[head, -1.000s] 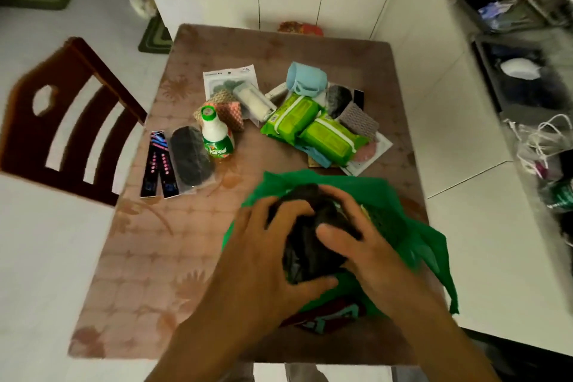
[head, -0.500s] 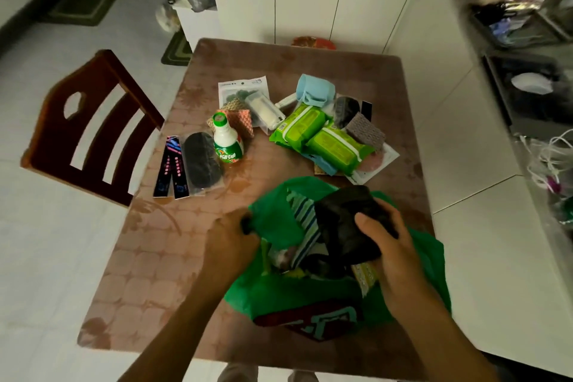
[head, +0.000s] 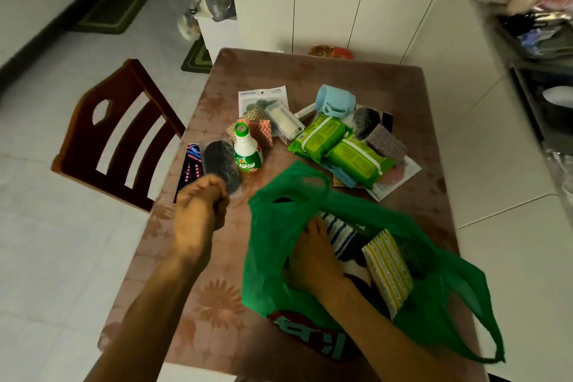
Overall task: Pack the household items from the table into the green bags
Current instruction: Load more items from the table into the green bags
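- My right hand point(head: 313, 253) is down inside the mouth of the green bag point(head: 434, 298), fingers laid fairly flat on a blue-and-white striped item point(head: 339, 234); I can't tell whether they grip anything under there.
- My left hand point(head: 200, 208) hovers over the tabletop point(head: 173, 273) to the left of the bag, fingers curled in loosely, holding nothing that I can see, though it is blurred.
- The green bag sits at the near right part of the tabletop, mouth gaping, one handle loop point(head: 297, 192) up toward the far side, another trailing off the near right edge.
- Inside the bag, beside the striped item, a yellow patterned pack point(head: 389, 270) stands tilted.
- Just past my left hand lie a dark oval pad in clear wrap point(head: 221, 161) and a black strip with pink marks point(head: 190, 167).
- A white spray bottle with green cap point(head: 246, 150) stands upright next to that pad.
- Farther right, two green wipe packs point(head: 338, 146) lie side by side, touching.
- Behind them a light blue cup point(head: 335, 101) lies on its side, near a grey scouring sponge point(head: 386, 141).
- A dark wooden chair point(head: 114, 136) stands at the left edge of the tabletop.
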